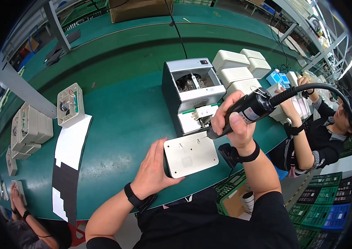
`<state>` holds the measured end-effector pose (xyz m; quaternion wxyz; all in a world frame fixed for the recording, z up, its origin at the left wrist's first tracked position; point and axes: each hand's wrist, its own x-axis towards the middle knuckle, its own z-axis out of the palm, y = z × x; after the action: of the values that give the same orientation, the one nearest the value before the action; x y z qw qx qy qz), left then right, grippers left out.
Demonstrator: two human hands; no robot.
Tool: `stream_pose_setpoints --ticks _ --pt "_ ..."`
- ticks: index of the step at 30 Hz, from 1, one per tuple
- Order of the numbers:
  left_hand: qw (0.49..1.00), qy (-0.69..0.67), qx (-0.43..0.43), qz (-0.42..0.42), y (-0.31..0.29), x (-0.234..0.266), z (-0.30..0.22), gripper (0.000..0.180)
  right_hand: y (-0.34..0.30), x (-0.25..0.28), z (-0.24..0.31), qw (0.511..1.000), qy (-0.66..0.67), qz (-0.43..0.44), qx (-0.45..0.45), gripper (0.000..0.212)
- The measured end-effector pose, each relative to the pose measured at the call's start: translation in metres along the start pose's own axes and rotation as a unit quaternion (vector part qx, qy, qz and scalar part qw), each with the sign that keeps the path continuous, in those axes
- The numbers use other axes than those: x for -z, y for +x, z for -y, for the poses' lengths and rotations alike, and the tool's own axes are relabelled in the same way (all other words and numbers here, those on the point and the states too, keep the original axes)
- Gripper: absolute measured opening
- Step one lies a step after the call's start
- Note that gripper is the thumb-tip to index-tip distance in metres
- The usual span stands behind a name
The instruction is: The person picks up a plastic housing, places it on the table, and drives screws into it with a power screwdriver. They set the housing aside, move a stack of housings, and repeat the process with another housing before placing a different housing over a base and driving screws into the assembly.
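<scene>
My left hand (pixel 151 170) grips the left side of an off-white plastic housing (pixel 201 159), thumb along its near edge. Round corner holes, two keyhole slots and a patch of small perforations show on its upper face. A black corded electric screwdriver (pixel 258 103) is wrapped in my right hand (pixel 239 128), tilted with its nose down and left, over the housing's far right corner. Whether its bit touches the housing or is just above it, I cannot tell. Right behind stands a grey and black screw feeder (pixel 194 89), with loose screws in its open top.
Off-white housings (pixel 236 76) are stacked right of the feeder. Leftward, an open housing (pixel 70 103) with wires and a green board sits by white and black sheets (pixel 70 145). The screwdriver's cable (pixel 325 86) arcs right. Co-workers' hands (pixel 290 108) work at right and lower left.
</scene>
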<state>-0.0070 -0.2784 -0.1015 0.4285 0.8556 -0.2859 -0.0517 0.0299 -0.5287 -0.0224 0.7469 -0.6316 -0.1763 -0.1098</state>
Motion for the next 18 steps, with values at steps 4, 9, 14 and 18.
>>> stream_pose_setpoints --ticks 4,9,14,18 --pt "1.000 0.000 0.000 0.002 0.001 0.001 -0.001 0.114 0.003 0.000 0.002 1.000 -0.018 -0.008 0.005 0.044" --pt "1.000 0.006 0.000 0.002 0.000 0.001 -0.005 0.111 0.014 -0.003 0.025 0.999 0.007 -0.044 0.027 0.039" --pt "1.000 -0.003 -0.025 0.010 0.009 -0.013 -0.016 0.103 0.030 -0.010 0.037 0.991 0.005 -0.086 0.098 0.032" --pt "1.000 0.001 0.006 -0.001 0.020 -0.024 -0.027 0.102 0.029 -0.014 0.028 0.992 -0.051 -0.102 0.062 0.028"
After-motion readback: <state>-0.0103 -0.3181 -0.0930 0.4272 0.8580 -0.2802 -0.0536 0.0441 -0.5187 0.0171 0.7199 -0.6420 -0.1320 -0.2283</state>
